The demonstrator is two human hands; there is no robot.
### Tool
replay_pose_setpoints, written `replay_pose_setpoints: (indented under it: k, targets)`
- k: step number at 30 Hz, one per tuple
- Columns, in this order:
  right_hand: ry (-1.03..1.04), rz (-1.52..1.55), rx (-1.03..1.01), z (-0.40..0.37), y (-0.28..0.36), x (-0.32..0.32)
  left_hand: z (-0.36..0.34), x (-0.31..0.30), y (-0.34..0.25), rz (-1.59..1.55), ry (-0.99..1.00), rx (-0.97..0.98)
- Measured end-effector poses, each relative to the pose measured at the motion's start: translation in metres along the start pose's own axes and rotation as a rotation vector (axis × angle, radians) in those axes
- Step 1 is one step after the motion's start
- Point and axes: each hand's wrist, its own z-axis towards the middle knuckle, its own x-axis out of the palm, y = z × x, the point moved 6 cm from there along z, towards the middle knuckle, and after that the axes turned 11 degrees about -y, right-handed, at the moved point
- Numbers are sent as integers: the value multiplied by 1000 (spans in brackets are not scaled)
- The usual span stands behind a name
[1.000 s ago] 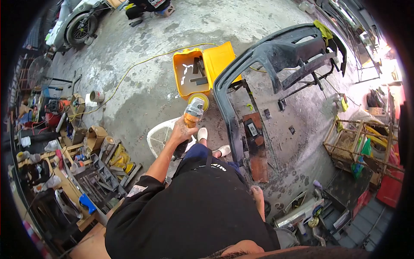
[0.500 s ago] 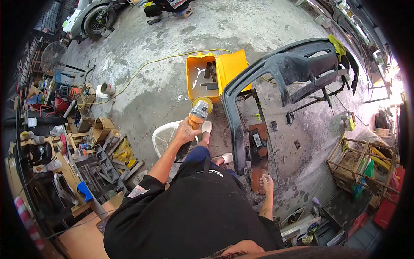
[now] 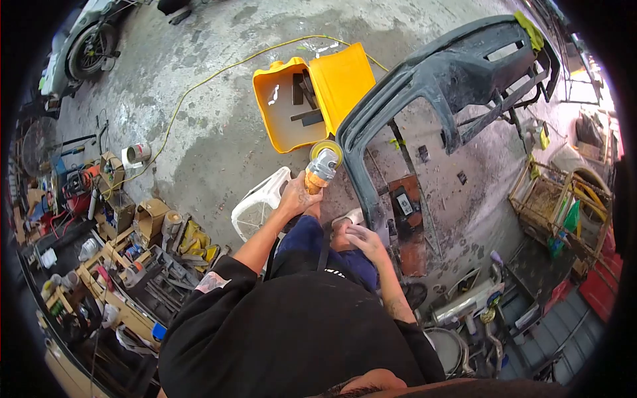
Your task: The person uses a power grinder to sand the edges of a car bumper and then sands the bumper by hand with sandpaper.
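Observation:
My left hand (image 3: 300, 197) is wrapped around the orange body of an angle grinder (image 3: 322, 167). Its silver head and round yellow disc point away from me, close to the near end of a dark grey car bumper (image 3: 424, 86). Over my right knee, my right hand (image 3: 367, 240) has its fingers stretched out and nothing in it. Just beyond the disc stands a yellow bin cut open (image 3: 264, 113), with murky water and several dark blocks (image 3: 306, 118) inside.
A white plastic stool (image 3: 252, 205) is by my left leg. A yellow cord (image 3: 176, 123) crosses the concrete floor. Tools and boxes (image 3: 152, 215) clutter the left side. On the right are a rusty metal rack (image 3: 564, 205) and metal parts (image 3: 468, 302).
My right hand has come up and inward from beside the bumper to over my knee. The grinder has shifted right, nearer the bumper. My view has turned and moved forward.

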Motion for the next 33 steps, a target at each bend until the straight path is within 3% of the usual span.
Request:
replay_pose_setpoints:
  k: [4,6,10,11,12,15,22,24,31,33]
  targets:
    - [98,35,68,60,14,80,16,10,9,-123,10,29]
    - [169,71,-32,91,1,111,20,4,-4,-103,47,6]
    - [143,26,57,111,5,139,21,12,5,-96,59,70]
    - [63,105,-46,118,3,144,22,17,11,-102,77,42]
    - [-19,183,-150,122,1,144,21,20,17,-99,85,38]
    - [51,141,-110,120,5,145,23,25,24,4,141,10]
    - [-45,241,-210,133,-17,149,24,25,24,22,132,41]
    - [57,260,-95,134,-28,153,24,24,19,33,138,28]
    - [11,167,-110,130,-25,147,22,24,17,47,146,57]
    - [176,129,15,123,-6,148,23,24,16,42,144,60]
